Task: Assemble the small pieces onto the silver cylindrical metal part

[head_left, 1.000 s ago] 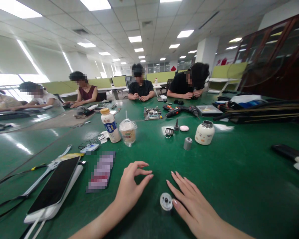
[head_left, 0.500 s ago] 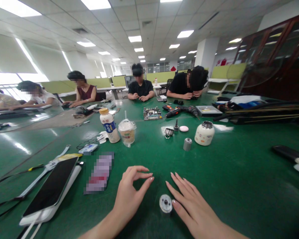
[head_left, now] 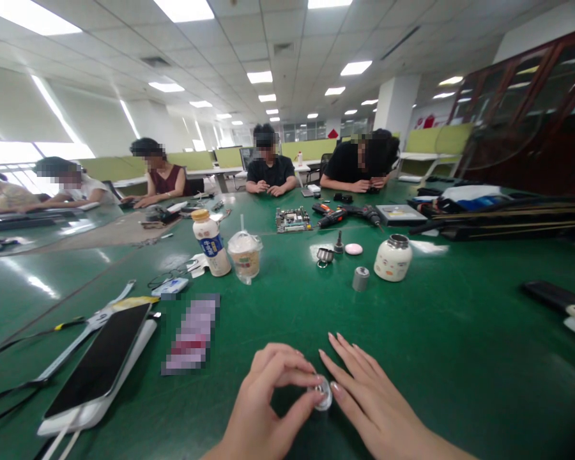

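Note:
Near the front of the green table is a small silver cylindrical part (head_left: 324, 395) with a round end face, partly covered by fingers. My left hand (head_left: 273, 399) pinches at its end face with thumb and fingertips. Flat on the tabletop lies my right hand (head_left: 371, 396), fingers stretched out, its thumb tip touching or nearly touching the part's right side. Farther off stand another grey metal cylinder (head_left: 361, 279), a metal cup-shaped piece with a ring (head_left: 324, 257), a dark pointed part (head_left: 338, 243) and a pink oval piece (head_left: 353, 249).
A cream jar (head_left: 393, 258), a drink bottle (head_left: 211, 246) and a plastic cup (head_left: 245, 259) stand farther back. A phone (head_left: 98, 361) on a white stand lies left, by a blurred purple packet (head_left: 194, 335). A circuit board (head_left: 293, 219) and power drills (head_left: 347, 215) lie beyond; people sit around the table.
My left hand has moved right and slightly down, and its fingers now close on the end of the silver part. My right hand stays where it was.

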{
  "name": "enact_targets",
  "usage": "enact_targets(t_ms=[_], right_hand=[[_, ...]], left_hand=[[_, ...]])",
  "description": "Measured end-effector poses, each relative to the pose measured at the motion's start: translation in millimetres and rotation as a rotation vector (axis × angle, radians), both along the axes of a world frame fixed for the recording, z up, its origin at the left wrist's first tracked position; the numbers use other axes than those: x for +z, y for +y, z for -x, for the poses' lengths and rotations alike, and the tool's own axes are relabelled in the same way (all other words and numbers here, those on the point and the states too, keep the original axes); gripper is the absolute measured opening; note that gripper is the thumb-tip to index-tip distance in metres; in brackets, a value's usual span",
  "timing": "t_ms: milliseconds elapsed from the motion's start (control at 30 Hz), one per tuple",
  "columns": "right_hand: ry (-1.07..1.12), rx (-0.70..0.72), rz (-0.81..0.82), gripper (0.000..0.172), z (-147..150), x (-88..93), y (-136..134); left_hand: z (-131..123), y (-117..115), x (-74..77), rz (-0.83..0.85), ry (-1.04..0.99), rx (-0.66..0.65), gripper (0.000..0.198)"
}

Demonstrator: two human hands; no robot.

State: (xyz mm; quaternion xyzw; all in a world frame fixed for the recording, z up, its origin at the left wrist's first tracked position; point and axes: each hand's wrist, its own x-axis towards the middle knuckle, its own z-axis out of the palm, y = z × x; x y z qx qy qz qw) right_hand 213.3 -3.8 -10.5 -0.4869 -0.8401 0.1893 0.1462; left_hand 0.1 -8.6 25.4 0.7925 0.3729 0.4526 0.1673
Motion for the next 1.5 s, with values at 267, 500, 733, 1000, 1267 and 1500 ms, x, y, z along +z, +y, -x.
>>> enact_targets(t_ms=[267,500,733,1000,1267,1500], right_hand=[[-0.012,0.005,0.012,0.052,0.7,2.7,0.4],[-0.016,-0.002,0.027,0.052,1.2,2.4,0.4],[-0.003,-0.001,0.027,0.052,1.3,3.5,-0.3],[0.014,-0.002,0.016,0.052,-0.1,0.7,-0.4],[-0.022,-0.002,0.03,0.053,1.4,3.2,0.8],[-0.019,-0.008,0.032,0.053,2.4,5.2,0.7]], left_hand=[[-0.5,-2.9,4.7,-0.018,0.072,-0.082,0.03],[0.9,-3.3,-0.8,-0.008,0.098,-0.042,0.041],[0.5,-6.8,7.3,0.043,0.161,-0.018,0.036],[0.7,-6.0,5.2,0.022,0.129,-0.007,0.039],[0.7,-5.8,8.0,0.022,0.143,-0.041,0.043],[-0.1,-3.0,8.0,-0.003,0.105,-0.071,0.043]])
